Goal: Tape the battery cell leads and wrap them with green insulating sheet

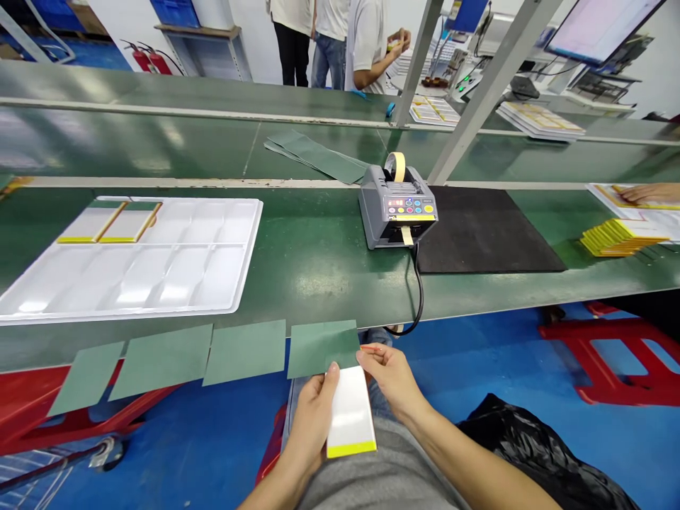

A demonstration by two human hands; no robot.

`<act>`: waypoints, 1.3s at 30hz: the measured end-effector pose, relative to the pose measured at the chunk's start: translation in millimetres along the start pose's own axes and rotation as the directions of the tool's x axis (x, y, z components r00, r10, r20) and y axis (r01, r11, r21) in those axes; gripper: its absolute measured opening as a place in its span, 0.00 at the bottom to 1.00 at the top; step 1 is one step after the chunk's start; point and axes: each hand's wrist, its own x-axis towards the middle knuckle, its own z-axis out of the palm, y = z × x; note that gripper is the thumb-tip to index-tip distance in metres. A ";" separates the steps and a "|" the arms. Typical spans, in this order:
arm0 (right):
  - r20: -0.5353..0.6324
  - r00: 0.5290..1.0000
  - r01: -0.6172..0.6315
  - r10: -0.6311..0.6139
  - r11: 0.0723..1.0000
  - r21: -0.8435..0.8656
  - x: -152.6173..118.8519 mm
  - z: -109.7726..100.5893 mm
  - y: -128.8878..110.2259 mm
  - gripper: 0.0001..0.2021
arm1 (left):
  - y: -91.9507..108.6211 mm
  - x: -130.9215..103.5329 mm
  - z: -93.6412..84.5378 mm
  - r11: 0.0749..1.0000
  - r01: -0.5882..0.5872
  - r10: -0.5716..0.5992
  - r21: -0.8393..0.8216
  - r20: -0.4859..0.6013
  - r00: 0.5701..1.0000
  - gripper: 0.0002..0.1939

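A white rectangular piece with a yellow end strip [350, 414] is gripped along its left side by my left hand [317, 404], thumb on top. My right hand [390, 375] pinches at its upper right corner, with a small orange-red bit showing at the fingertips. The piece's top end meets a green sheet [323, 347] at the bench edge. Three more green sheets [245, 350] lie along that edge to the left, jutting over it. The grey tape dispenser [399, 205] stands beyond my hands, a short tape end sticking out of its front.
A white compartment tray [212, 301] with two similar pieces lies at the left. A black mat [489, 230] and a yellow-edged stack [619, 237] are on the right. Another person's hand [651, 193] rests at the far right. A cable hangs over the bench edge.
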 end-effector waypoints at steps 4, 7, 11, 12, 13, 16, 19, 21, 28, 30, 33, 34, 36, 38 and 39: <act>0.017 0.999 0.040 -0.039 0.998 -0.058 -21.2 0.9 -9.1 0.17 | 7.8 -20.1 -10.0 0.994 -0.095 0.090 0.056 0.081 0.993 0.21; 0.094 0.977 0.202 -0.190 0.970 -0.137 -41.9 -4.0 -18.6 0.12 | 15.8 -31.5 -22.3 0.925 -0.344 0.287 0.162 0.294 0.912 0.18; 0.291 0.911 0.343 -0.293 0.929 -0.138 -43.5 -12.7 -43.2 0.12 | 33.9 -26.8 -29.0 0.753 -0.530 0.416 0.391 0.342 0.843 0.16; 0.319 0.892 0.378 -0.321 0.916 -0.134 -39.8 -14.2 -51.5 0.14 | 38.9 -24.3 -28.4 0.703 -0.538 0.440 0.465 0.311 0.843 0.16; 0.331 0.871 0.425 -0.362 0.894 -0.142 -35.7 -15.3 -60.1 0.17 | 43.5 -22.5 -27.2 0.655 -0.533 0.455 0.535 0.284 0.844 0.15; 0.341 0.802 0.585 -0.491 0.761 -0.280 -26.6 -15.4 -84.2 0.16 | 52.4 -22.9 -22.5 0.541 -0.500 0.451 0.676 0.269 0.851 0.12; 0.374 0.755 0.655 -0.538 0.610 -0.446 -24.2 -12.3 -98.4 0.05 | 51.4 -28.9 -19.9 0.474 -0.511 0.425 0.717 0.322 0.846 0.11; 0.384 0.749 0.661 -0.540 0.570 -0.489 -23.9 -10.2 -101.0 0.07 | 47.3 -32.1 -20.3 0.458 -0.537 0.461 0.709 0.327 0.825 0.09; 0.465 0.868 0.340 -0.176 0.892 -0.299 -12.0 -1.5 -82.6 0.14 | 40.2 -31.2 -30.8 0.148 -0.828 0.707 0.541 0.528 0.471 0.47; 0.565 0.825 0.172 -0.022 0.962 -0.214 -7.6 3.4 -72.3 0.18 | 40.7 -29.4 -33.6 0.065 -0.863 0.728 0.502 0.567 0.385 0.50; 0.675 0.732 0.011 0.092 0.989 -0.147 -5.0 10.6 -57.2 0.22 | 43.0 -27.1 -35.9 0.053 -0.863 0.715 0.502 0.585 0.384 0.51; 0.686 0.721 0.001 0.092 0.991 -0.134 -5.4 12.6 -53.3 0.22 | 44.4 -26.7 -36.0 0.091 -0.849 0.698 0.521 0.574 0.428 0.49; 0.688 0.723 0.009 0.063 0.995 -0.101 -7.6 15.4 -48.5 0.23 | 48.1 -26.3 -35.2 0.219 -0.793 0.649 0.568 0.522 0.553 0.37; 0.691 0.723 0.072 0.019 0.992 -0.103 -10.3 16.1 -48.5 0.21 | 52.7 -26.4 -33.8 0.381 -0.714 0.579 0.588 0.450 0.680 0.16; 0.692 0.722 0.162 -0.027 0.978 -0.131 -11.1 15.7 -50.2 0.18 | 55.0 -26.5 -33.1 0.460 -0.678 0.547 0.574 0.418 0.725 0.11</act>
